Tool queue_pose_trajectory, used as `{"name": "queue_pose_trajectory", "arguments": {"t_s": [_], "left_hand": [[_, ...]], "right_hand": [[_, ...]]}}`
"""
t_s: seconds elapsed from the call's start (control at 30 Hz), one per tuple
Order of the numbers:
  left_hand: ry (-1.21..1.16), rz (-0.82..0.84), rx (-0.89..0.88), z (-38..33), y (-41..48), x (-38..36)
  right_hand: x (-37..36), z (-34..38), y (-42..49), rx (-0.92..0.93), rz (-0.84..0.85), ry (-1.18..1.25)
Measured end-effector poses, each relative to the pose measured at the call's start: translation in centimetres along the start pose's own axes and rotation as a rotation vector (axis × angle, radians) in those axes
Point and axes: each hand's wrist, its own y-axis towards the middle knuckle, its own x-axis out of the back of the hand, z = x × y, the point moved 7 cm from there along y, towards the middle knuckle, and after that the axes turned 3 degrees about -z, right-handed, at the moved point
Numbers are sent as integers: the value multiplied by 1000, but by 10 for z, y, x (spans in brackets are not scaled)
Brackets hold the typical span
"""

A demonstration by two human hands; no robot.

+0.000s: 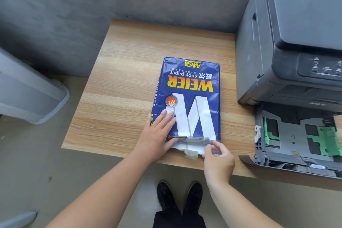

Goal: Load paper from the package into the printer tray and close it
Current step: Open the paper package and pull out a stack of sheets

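left hand [158, 135] lay flat, open on blue copy paper package [192, 87] | right hand [218, 157] pinched its torn near end | printer tray [294, 135] stood pulled out

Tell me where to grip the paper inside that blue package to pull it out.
Grip the white sheet edges at the torn near end of the package, coming from the table's front edge. That end is open; the far end is sealed. The left hand pins it flat.

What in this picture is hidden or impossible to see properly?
Head view only:
- How much paper remains: the paper package wrapper covers it.
- Printer right side and printer tray right end: cut off by the frame edge.
- Control panel labels: too small.
- What the right hand fingers pinch: partly hidden.
- Left hand rests flat on the package.
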Motion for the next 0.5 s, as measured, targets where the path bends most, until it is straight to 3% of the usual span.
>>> {"name": "queue_pose_trajectory", "arguments": {"t_s": [0.3, 0.5], "left_hand": [[-17, 16, -7, 1, -1, 0], [5, 28, 5, 4, 0, -3]], "right_hand": [[-8, -8, 10, -150, 8, 243], [-18, -7, 11, -240, 106, 348]]}}
